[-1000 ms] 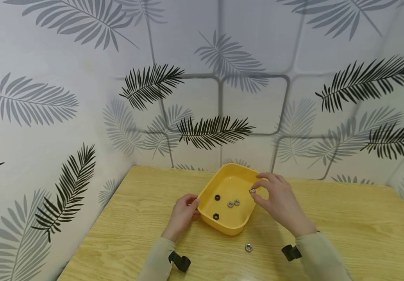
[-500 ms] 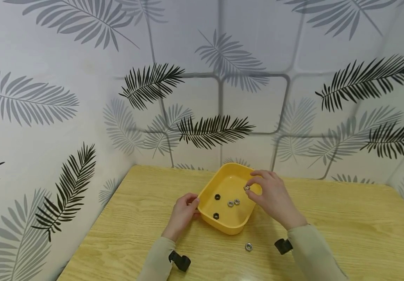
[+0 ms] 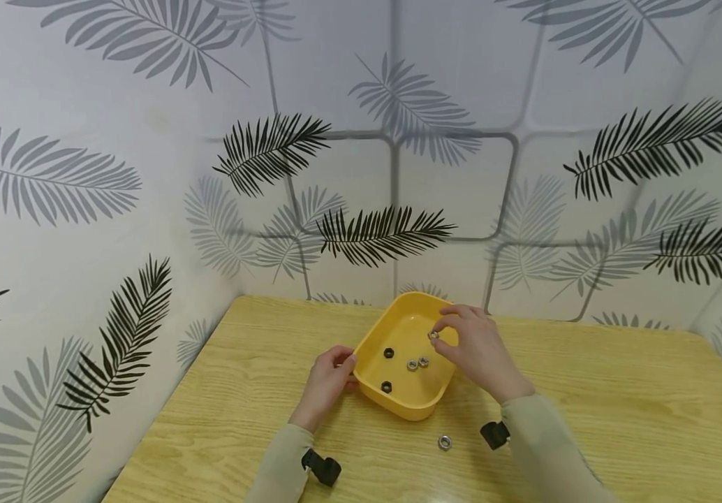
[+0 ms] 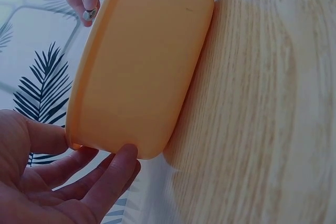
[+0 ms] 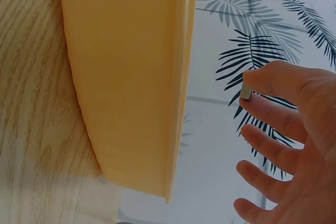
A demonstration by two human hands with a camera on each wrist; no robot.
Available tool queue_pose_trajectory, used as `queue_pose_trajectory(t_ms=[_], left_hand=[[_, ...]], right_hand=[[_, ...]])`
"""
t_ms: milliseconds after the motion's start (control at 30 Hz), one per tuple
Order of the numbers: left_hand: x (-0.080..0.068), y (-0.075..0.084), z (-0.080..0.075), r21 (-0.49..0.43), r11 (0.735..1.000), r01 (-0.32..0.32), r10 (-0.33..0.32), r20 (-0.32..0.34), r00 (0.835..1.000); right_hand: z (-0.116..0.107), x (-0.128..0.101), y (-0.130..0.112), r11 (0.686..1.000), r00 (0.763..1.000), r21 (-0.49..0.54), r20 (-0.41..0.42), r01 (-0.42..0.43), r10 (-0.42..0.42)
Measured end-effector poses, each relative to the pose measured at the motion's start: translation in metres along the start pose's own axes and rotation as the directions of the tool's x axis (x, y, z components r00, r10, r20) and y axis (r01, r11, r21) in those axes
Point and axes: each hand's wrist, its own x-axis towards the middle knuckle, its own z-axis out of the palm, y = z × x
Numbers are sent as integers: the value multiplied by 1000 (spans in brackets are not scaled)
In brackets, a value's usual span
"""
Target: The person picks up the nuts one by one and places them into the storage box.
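A yellow square plastic bowl stands on the wooden table. My left hand grips its left corner, thumb at the rim and fingers against the outer wall, as the left wrist view shows. Above the bowl's right side, my right hand pinches a silver hex nut between thumb and index finger, the other fingers spread. Inside the bowl lie two black nuts, one toward the back and one nearer the front. Two silver nuts sit side by side near the bowl's middle.
Another silver nut lies on the table in front of the bowl. Behind the table rises a wall with a leaf pattern, and it continues along the left side. Each wrist carries a black camera strap.
My right hand has moved left, carrying the silver nut from the bowl's right rim to over its inside. The left hand and the bowl have stayed in place.
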Motion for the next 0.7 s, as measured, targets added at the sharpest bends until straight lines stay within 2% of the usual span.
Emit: queue_pose_trajectory(t_ms=[700], left_hand=[[1,-1,0,-8,1000,0,0,-2,1000]], right_hand=[[19,9,-1,1000,998,8,55,-16,15]])
